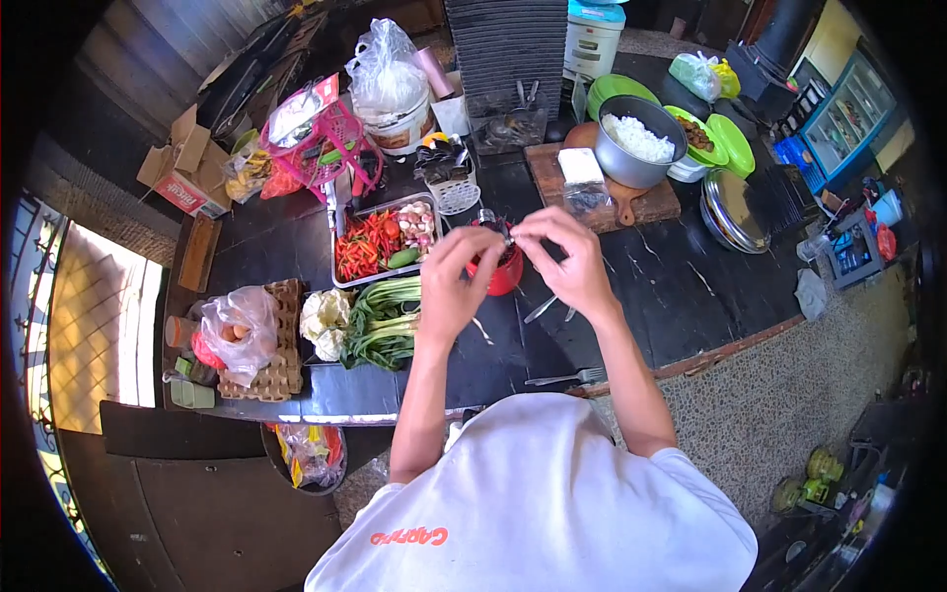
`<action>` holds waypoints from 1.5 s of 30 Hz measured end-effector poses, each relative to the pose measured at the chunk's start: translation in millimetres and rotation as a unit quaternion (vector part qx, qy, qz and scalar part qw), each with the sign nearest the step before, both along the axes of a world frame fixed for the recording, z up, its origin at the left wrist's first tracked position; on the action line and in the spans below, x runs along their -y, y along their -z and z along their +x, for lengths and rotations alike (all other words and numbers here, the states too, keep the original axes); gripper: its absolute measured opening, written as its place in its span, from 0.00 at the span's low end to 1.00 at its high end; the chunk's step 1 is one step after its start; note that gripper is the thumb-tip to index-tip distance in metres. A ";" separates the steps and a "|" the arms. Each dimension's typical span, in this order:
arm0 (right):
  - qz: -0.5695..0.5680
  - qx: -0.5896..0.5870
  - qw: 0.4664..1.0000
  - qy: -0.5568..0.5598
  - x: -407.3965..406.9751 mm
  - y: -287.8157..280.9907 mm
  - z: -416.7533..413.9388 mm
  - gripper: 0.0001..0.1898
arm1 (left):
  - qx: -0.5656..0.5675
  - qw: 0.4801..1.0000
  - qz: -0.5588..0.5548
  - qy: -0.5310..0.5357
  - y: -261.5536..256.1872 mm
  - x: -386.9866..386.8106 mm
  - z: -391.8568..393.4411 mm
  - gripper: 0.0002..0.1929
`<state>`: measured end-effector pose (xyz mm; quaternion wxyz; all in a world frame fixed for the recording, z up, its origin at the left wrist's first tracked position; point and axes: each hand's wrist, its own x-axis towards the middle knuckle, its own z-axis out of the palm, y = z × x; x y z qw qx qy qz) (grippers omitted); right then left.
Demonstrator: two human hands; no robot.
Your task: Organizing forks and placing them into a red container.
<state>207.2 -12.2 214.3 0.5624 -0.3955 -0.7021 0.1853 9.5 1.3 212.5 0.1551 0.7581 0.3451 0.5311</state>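
Note:
My left hand [460,277] and my right hand [564,259] meet at the fingertips above a red container [506,277] on the dark counter. Between them they pinch a small shiny thing, too small to name. Dark contents show inside the container, partly hidden by my fingers. Left of my left hand lies a metal tray [336,275] of red chilies [362,248], with garlic, shallots and a green vegetable. Leafy greens [381,325] and cauliflower [325,322] are nearer me. Beside my right wrist a metal utensil [541,309] rests on the counter.
A fork [566,377] lies near the counter's front edge. At the back right, a pot of rice [642,140] stands on a wooden board [547,181]. A pink basket [318,152] is at the back left; an egg carton [288,325] and bagged eggs [237,333] lie left.

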 end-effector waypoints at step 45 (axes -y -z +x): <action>-0.360 -0.019 0.923 0.134 97.0 233.7 38.4 0.08 | 0.015 0.912 -0.409 0.017 193.8 96.2 -14.5 0.07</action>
